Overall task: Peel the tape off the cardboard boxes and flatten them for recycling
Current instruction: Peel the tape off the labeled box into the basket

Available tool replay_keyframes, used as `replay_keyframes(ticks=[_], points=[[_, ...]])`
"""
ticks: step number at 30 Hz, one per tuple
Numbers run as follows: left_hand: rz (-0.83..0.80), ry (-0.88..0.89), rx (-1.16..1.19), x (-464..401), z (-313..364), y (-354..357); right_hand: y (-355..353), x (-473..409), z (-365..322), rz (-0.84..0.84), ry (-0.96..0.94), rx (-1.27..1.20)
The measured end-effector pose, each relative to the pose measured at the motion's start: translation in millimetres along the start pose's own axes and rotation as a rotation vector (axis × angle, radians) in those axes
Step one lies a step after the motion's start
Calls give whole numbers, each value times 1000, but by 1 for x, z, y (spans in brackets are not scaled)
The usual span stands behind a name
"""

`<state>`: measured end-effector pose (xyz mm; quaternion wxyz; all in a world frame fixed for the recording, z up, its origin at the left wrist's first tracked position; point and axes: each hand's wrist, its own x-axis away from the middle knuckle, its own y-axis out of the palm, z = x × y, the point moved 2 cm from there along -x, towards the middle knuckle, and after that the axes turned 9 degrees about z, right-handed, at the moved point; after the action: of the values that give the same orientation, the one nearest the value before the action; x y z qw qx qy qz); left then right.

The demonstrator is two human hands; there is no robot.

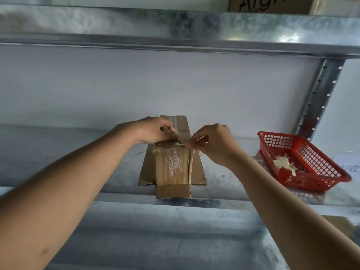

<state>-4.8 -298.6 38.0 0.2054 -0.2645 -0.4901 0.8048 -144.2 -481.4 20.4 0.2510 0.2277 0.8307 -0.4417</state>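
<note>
Left hand (153, 131) pinning flattened cardboard box (172, 162) on metal shelf (78, 152), right hand (210, 145) pinching clear tape (183, 145) strip; risks snapping or tearing paper if yanked sideways.

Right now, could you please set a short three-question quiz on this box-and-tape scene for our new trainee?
1. True or false: the cardboard box on the metal shelf lies flattened.
2. Which hand pinches the clear tape? A) left B) right C) neither
3. Fill in: the wad of peeled tape lies in the red ____.

Key
1. True: it lies flat, flaps spread.
2. B: the right hand pinches the tape's end, while the left hand holds the box down beside it.
3. Basket: the red basket stands on the shelf, right of the box.
</note>
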Motion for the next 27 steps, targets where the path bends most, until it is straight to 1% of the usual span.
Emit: replay_keyframes(ticks=[2, 5, 7, 14, 19, 21, 23, 25, 27], points=[[-5, 2, 10, -1, 0, -1, -4, -3, 0, -53, 52, -26], [-9, 14, 4, -2, 0, -1, -10, -8, 4, -149, 152, -135], [-6, 17, 5, -3, -1, -2, -12, -12, 5, -186, 186, -168], [-12, 29, -16, -5, 1, -2, -8, -8, 9, -165, 186, -215], [-33, 51, -49, -4, 1, -4, -8, -7, 16, -214, 255, -351], [-37, 57, -43, -4, -1, -5, -7, -6, 16, -200, 240, -374], [-37, 61, -31, -4, -2, -5, -5, -6, 14, -167, 200, -343], [-39, 67, -29, -4, -1, -5, -4, -9, 13, -163, 124, -227], [-41, 70, -27, -5, 0, -4, -3, -10, 11, -190, -14, -74]])
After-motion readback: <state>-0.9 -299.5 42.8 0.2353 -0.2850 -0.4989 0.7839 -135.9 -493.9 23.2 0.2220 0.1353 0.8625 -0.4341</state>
